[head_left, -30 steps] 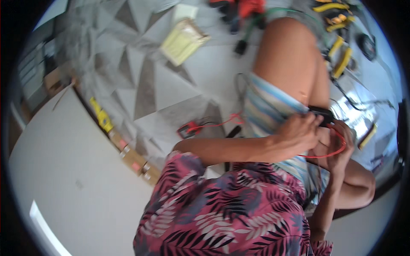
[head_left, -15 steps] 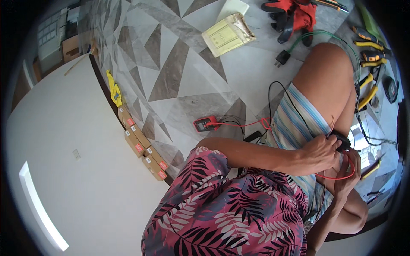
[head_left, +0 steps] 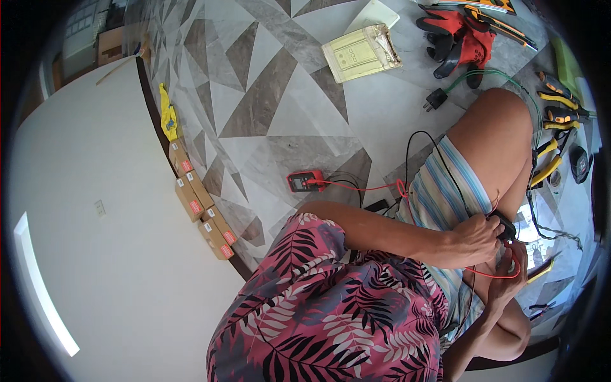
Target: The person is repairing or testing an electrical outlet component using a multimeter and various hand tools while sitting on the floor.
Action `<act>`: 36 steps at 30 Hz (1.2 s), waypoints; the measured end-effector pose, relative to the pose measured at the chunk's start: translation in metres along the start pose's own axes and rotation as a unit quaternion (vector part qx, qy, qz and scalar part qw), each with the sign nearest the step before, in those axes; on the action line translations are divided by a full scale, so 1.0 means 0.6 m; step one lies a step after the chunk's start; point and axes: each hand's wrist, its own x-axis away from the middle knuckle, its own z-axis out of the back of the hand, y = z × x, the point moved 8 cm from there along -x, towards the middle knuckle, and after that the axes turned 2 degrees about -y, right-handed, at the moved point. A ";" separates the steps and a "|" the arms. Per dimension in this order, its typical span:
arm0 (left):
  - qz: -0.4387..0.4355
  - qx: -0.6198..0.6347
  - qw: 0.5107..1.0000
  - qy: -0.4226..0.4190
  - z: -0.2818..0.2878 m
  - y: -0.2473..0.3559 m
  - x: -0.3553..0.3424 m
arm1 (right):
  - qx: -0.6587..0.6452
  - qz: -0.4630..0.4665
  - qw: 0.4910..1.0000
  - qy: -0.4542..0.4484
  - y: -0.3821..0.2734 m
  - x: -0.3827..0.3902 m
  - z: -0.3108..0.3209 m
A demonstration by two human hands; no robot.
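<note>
My left hand (head_left: 474, 240) is closed, its fingertips pinched against a rounded black device (head_left: 504, 225) above my lap. Just below it, my right hand (head_left: 508, 275) closes around the red test probe, where the red lead (head_left: 496, 275) loops up between the fingers. The probe's tip and the face of the device are hidden by my fingers. Left of my legs, a red multimeter (head_left: 306, 182) lies on the floor, its red and black leads running toward my lap. One black lead (head_left: 417, 135) arches over the striped shorts to my left hand.
Ahead lie red-and-black gloves (head_left: 458, 39), a torn yellowish package (head_left: 363, 53) and a black plug (head_left: 436, 99) on green wires. Yellow-handled pliers (head_left: 547, 172) and a black tape measure (head_left: 578, 163) are at right. Several brown boxes (head_left: 191, 197) line the wall at left.
My view has shifted slightly, so floor objects sit a little differently in the picture. Both hands stay at the black device, with only small movements of the fingers.
</note>
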 end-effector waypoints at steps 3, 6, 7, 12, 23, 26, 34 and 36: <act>-0.001 -0.015 1.000 -0.002 0.002 0.002 -0.003 | 0.033 0.057 0.998 -0.004 -0.007 -0.004 0.003; 0.007 0.033 0.997 -0.074 -0.016 0.011 -0.015 | 0.093 0.111 0.989 0.007 -0.013 0.005 0.014; -0.003 0.040 0.997 -0.069 -0.016 0.015 -0.018 | 0.092 0.090 0.992 0.015 -0.005 0.011 0.017; -0.003 0.146 0.986 -0.082 0.034 -0.016 -0.009 | 0.083 0.072 0.994 0.028 -0.053 0.027 0.016; -0.003 0.094 0.991 -0.096 0.040 -0.032 -0.027 | -0.042 0.106 0.975 0.188 -0.014 0.057 -0.011; -0.005 0.072 0.994 -0.085 0.054 -0.024 -0.034 | -0.052 0.125 0.967 0.216 -0.012 0.055 -0.010; 0.020 0.071 0.989 -0.126 0.056 -0.016 -0.043 | -0.072 0.116 0.957 0.258 -0.007 0.062 -0.016; 0.014 0.071 0.988 -0.138 0.050 -0.018 -0.040 | -0.082 0.110 0.951 0.276 -0.007 0.063 -0.016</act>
